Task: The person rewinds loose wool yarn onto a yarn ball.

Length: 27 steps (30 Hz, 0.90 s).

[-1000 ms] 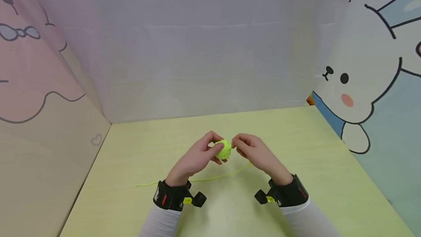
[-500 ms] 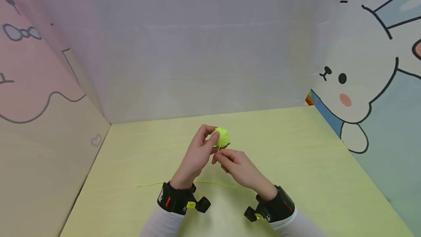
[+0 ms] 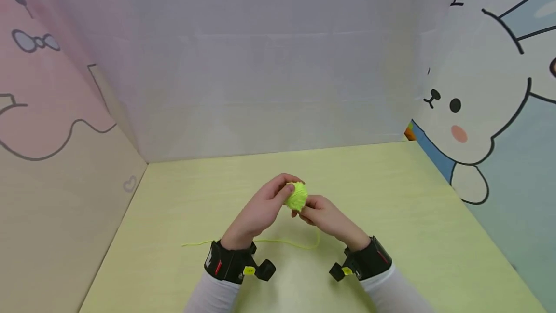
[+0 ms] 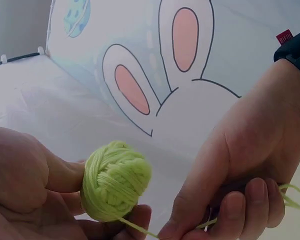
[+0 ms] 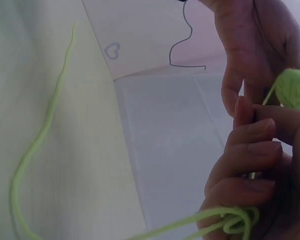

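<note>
A small yellow-green ball of yarn [image 3: 297, 197] is held above the table by my left hand [image 3: 266, 206], thumb on the near side and fingers behind. In the left wrist view the ball of yarn [image 4: 117, 181] shows wound strands, and one strand runs from its underside to my right hand [image 4: 240, 165]. That hand pinches the strand between thumb and forefinger, its other fingers curled. Just below and right of the ball sits my right hand [image 3: 326, 216] in the head view. Loops of the yarn strand [image 5: 235, 220] hang out by the curled fingers in the right wrist view.
The loose yarn tail [image 3: 282, 241] lies across the pale table [image 3: 195, 197], passing behind the left wrist. A white curtain [image 3: 278, 86] closes off the back. Printed cartoon panels stand at left [image 3: 52, 110] and right [image 3: 499, 110].
My right hand went from the ball's right side to below it, then back to its lower right. The left hand tilted the ball up and returned lower. The yarn tail shifted on the table.
</note>
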{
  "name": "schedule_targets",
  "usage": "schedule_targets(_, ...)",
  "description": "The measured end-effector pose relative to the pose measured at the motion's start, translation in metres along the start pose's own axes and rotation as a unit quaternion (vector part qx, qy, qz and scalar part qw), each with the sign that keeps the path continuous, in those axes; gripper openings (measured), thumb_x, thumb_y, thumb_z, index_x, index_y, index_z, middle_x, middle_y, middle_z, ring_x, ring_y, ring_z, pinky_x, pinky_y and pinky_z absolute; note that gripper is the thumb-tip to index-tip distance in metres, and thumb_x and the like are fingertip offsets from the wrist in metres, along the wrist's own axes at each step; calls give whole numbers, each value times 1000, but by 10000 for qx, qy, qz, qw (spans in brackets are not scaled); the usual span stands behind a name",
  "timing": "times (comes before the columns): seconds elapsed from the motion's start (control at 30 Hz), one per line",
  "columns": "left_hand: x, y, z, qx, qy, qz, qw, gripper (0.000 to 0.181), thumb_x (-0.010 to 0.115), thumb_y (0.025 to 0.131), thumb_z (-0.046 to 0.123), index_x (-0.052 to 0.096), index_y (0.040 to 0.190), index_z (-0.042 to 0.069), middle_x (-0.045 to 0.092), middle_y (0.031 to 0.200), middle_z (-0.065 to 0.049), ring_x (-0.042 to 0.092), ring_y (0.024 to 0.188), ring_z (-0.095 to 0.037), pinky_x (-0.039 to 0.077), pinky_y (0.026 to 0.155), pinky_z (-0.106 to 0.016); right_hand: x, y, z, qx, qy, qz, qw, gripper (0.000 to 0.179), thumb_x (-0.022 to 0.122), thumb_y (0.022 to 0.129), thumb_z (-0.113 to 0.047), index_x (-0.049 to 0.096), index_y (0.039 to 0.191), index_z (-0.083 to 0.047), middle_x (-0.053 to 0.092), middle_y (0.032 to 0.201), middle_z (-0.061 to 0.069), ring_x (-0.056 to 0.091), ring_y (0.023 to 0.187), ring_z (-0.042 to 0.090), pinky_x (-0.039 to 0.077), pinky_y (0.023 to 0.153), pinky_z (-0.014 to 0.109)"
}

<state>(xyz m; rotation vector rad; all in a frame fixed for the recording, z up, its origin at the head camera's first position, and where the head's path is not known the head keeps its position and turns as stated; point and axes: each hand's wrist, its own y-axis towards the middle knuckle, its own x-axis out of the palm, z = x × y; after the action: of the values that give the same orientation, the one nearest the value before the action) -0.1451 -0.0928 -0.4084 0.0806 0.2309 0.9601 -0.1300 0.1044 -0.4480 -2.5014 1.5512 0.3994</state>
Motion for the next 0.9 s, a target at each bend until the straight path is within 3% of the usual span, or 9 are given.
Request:
schedule_targets(0.13,-2,-3,-7,-48,764,-297,9966,21,40,109,26,58,118,22,59,108,0,55,98,-17,46,86,-40,-16,2,1,141,-181,-115,9997,29,46,107,-23,63,96,-1,39,62,-1,33,52,13,30,53,24)
schedule_targets(0.23,-2,-3,-12,-138,1333,-224,9907,20,40,109,26,58,118,23,57,108,2,54,94,-17,47,83,-38,-29,3,-3,170,-333,-79,9993,31,45,108,-26,62,96,-3,39,63,0,32,52,13,30,52,25)
schedule_targets(0.33,-2,-3,-18,-293,1544,-140,9875,20,42,109,26,58,120,21,55,111,0,57,90,-18,53,79,-37,-38,6,-12,89,-549,25,9985,30,45,108,-27,64,97,-6,39,64,1,32,52,15,29,53,26)
schedule_targets(0.47,-2,-1,-23,-516,1411,-156,9885,21,48,107,25,55,126,18,51,113,-5,62,74,-21,60,66,-35,-43,6,-28,-80,-849,197,9962,28,46,108,-27,65,103,-8,42,66,3,36,56,20,33,55,29)
schedule_targets(0.57,-2,2,-27,-559,1277,28,9902,25,52,105,28,53,127,17,49,116,-7,62,68,-20,59,62,-32,-39,3,-39,-274,-1139,391,9923,24,47,107,-27,66,107,-12,52,76,3,45,66,23,39,61,31)
schedule_targets(0.67,-3,5,-30,-533,990,299,9932,26,54,104,28,52,127,17,48,123,-9,63,70,-19,59,65,-32,-31,-1,-49,-477,-1537,606,9851,21,49,106,-26,67,109,-16,53,76,0,45,64,21,39,58,29)
schedule_targets(0.73,-4,5,-33,-493,723,441,9952,27,54,104,26,51,129,18,47,128,-8,65,76,-19,60,70,-35,-22,-5,-52,-603,-1806,701,9792,19,50,106,-25,67,110,-17,50,67,-1,39,54,18,34,52,27)
schedule_targets(0.9,-4,4,-43,-307,292,513,9978,30,51,105,22,54,135,17,59,116,-9,67,86,-18,59,80,-41,4,-14,-45,-884,-2446,792,9623,17,52,105,-22,67,111,-18,44,55,-8,32,44,8,28,46,23)
